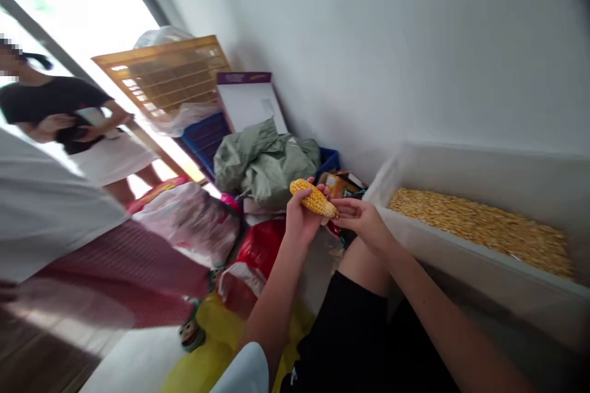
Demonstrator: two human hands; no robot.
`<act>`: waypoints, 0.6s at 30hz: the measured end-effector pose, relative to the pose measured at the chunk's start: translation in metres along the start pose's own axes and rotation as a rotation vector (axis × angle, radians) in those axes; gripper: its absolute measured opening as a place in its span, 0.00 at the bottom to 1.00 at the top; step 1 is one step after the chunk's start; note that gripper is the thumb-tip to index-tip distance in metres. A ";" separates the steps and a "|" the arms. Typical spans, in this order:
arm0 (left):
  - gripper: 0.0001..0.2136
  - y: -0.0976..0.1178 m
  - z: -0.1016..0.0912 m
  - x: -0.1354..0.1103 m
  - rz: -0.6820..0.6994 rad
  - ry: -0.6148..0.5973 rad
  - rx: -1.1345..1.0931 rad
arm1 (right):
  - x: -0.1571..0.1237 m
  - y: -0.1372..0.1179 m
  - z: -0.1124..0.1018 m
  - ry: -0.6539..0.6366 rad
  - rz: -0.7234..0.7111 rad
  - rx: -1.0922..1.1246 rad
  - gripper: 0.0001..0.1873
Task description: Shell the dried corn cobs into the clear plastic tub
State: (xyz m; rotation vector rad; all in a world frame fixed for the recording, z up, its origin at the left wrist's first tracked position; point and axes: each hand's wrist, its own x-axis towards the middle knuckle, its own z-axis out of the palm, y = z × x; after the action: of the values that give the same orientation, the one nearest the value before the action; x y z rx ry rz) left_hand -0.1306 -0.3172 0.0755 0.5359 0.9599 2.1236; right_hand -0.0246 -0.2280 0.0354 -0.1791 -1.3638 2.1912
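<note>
A yellow ear of corn (314, 198), its kernels on and its husk off, lies across my left hand (302, 215). The fingers and thumb of that hand wrap round it from below. Its narrower, paler end points right, where my right hand (364, 221) pinches it with the fingertips. Just right of my hands stands a large whitish bin (461, 245), holding a layer of loose yellow kernels (474, 221).
A crumpled grey-green sack (270, 163) rests on blue crates (207, 138) ahead. Plastic bags (188, 215), a red bag (260, 249) and a yellow bag (207, 344) crowd the floor at left. Another person (69, 116) stands by the bright doorway. A wall (391, 55) rises behind.
</note>
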 end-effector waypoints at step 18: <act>0.11 -0.102 0.075 0.090 -0.276 -0.277 -0.415 | -0.006 -0.039 -0.077 0.412 -0.177 -0.160 0.13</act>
State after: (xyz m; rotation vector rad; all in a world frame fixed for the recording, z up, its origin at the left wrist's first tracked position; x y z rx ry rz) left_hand -0.0962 -0.1676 0.0505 0.4412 0.3953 1.8663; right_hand 0.0249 -0.1568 0.0315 -0.5182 -1.2622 1.7771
